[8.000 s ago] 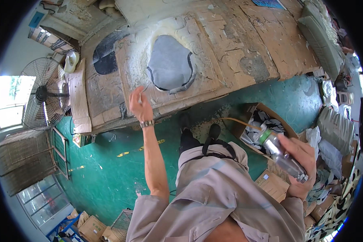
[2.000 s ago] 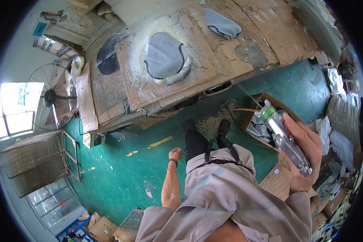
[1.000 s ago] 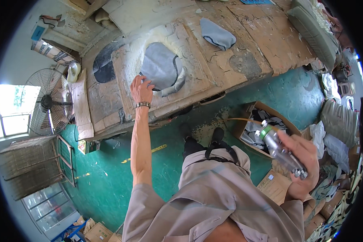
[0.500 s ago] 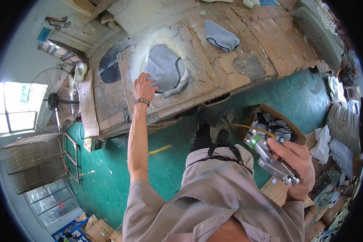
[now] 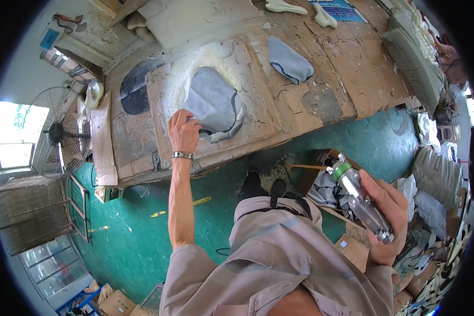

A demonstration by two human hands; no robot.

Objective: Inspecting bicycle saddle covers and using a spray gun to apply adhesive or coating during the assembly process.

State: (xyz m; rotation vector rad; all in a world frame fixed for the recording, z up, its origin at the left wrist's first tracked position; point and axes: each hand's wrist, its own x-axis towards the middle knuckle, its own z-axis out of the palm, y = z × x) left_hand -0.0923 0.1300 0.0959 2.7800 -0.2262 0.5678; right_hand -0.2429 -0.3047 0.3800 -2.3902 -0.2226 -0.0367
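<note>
My left hand (image 5: 184, 131) reaches over the cardboard-covered workbench (image 5: 279, 118), its fingers closed on the near left edge of a grey fabric cover (image 5: 211, 100). The cover has a dark curved trim and lies on a patch of pale, dried residue. Its near edge stands slightly off the board. To the right and above the floor, my right hand (image 5: 387, 210) is wrapped round a metal spray gun (image 5: 357, 195) with a green ring, its nozzle end pointing up toward the bench. A second grey cover (image 5: 289, 60) rests farther right on the bench.
An open carton (image 5: 321, 158) of grey and black covers stands on the green floor below the bench. Pale saddle-shaped pads (image 5: 325, 16) lie at the far edge. A fan (image 5: 58, 131) is at the left; bags and scraps crowd the right side.
The spray gun has tipped more upright in my right hand. My left fingers have drawn together on the cover's edge, and the whole view has shifted slightly.
</note>
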